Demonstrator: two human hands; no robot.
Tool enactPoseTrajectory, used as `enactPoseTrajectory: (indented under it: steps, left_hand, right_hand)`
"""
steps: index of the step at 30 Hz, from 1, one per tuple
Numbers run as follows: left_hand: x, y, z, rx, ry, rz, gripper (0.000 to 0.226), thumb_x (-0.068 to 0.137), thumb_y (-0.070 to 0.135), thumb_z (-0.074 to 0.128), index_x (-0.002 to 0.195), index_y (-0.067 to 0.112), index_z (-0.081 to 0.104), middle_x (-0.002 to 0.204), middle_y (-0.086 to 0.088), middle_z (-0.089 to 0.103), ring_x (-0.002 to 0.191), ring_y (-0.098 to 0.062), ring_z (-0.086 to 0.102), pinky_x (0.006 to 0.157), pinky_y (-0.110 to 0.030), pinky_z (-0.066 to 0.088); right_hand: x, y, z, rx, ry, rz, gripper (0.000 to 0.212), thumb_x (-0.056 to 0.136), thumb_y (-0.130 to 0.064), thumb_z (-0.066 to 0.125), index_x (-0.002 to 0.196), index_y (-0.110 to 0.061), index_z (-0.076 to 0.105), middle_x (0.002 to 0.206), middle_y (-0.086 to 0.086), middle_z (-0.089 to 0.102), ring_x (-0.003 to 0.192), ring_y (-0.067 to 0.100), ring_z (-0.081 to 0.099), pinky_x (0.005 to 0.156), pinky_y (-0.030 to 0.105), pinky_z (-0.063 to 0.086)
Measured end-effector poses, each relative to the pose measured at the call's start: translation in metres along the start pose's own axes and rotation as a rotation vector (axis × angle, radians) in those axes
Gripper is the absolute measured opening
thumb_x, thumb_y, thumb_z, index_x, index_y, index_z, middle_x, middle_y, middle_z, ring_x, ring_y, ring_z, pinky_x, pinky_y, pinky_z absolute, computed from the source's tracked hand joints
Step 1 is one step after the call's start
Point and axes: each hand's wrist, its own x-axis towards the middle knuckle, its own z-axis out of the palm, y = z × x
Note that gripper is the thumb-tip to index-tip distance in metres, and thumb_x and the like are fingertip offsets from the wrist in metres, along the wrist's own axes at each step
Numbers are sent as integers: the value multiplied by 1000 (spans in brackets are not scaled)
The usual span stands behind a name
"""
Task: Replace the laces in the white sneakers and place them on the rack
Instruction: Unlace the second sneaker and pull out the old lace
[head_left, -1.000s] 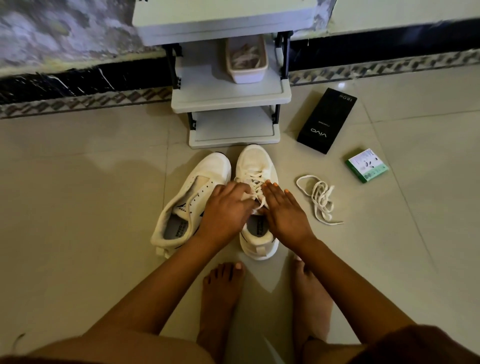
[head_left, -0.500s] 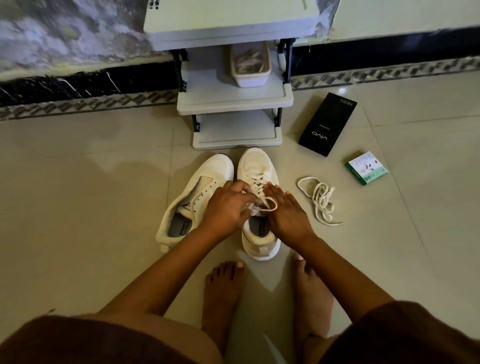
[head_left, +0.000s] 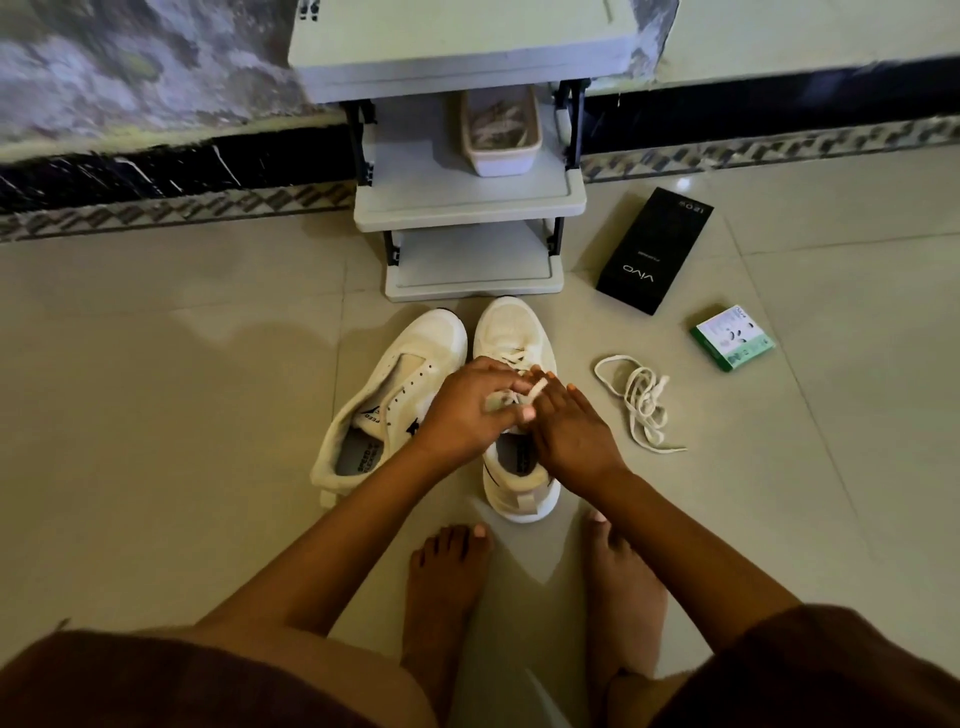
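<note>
The lace (head_left: 511, 397) threaded in the right sneaker (head_left: 511, 332), which stands on the floor before the rack (head_left: 470, 200), looks soft, limp and light, best pinched near its ends. The left hand (head_left: 470, 410) and right hand (head_left: 569, 434) both pinch it. Since half a second ago, its loop has drawn tighter between the fingers.

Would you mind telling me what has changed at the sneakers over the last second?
The left hand has moved over the laced sneaker and now pinches a lace end, drawing it up against the right hand, which stays at the laces. The unlaced sneaker, loose lace, black box, green box and rack lie as before.
</note>
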Motion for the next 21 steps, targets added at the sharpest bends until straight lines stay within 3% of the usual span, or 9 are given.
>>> enactPoseTrajectory:
  steps: [4, 7, 9, 12, 14, 17, 21]
  left_hand:
    - [-5, -13, -7, 594, -97, 109, 26, 90, 27, 59, 114, 26, 68, 130, 4, 50, 118, -17, 41, 92, -28, 32]
    - [-7, -9, 0, 764, -152, 152, 26, 94, 28, 51, 115, 24, 66, 134, 5, 47, 122, -18, 40, 94, -27, 30]
    - [-5, -4, 0, 582, -77, 100, 19, 91, 24, 58, 104, 18, 71, 120, 2, 53, 115, -20, 46, 93, -29, 35]
    - [-2, 14, -7, -168, -44, -9, 11, 84, 10, 67, 84, 21, 70, 90, 8, 58, 93, -12, 57, 85, -27, 47]
    - [-2, 24, -7, -294, -131, -1, 13, 86, 8, 65, 82, 20, 66, 83, 12, 60, 84, -5, 58, 77, -18, 48]
    - [-3, 21, -4, -48, -108, 20, 6, 86, 15, 66, 89, 20, 65, 90, 10, 58, 92, -12, 57, 77, -22, 44]
    - [-4, 5, -5, 694, -178, 37, 28, 89, 21, 58, 117, 26, 60, 130, 0, 47, 118, -21, 43, 92, -33, 40]
  right_hand:
    - [-1, 1, 0, 72, 8, 24, 61, 97, -36, 38, 150, -18, 15, 158, 1, 12, 146, 14, 10, 115, 24, 2]
    - [0, 0, 0, 97, -24, 52, 69, 95, -38, 48, 151, -18, 13, 158, 0, 12, 146, 13, 9, 116, 25, 3]
    - [0, -1, -2, 106, -2, 40, 66, 95, -37, 48, 150, -15, 18, 157, 3, 16, 145, 16, 14, 116, 26, 6]
    - [-4, -4, -10, 91, 23, 22, 59, 95, -40, 35, 146, -9, 31, 152, 11, 30, 141, 24, 28, 115, 33, 20]
    - [-4, -6, -12, 106, 31, 14, 63, 91, -44, 24, 141, -9, 39, 147, 12, 40, 134, 26, 37, 109, 35, 30]
    - [0, -6, -9, 129, -4, 25, 57, 90, -40, 29, 142, -16, 39, 149, 5, 37, 136, 23, 35, 108, 32, 29]
    - [-2, -6, -8, 175, -8, 58, 61, 96, -42, 42, 148, -14, 26, 156, 5, 21, 144, 19, 20, 115, 26, 13]
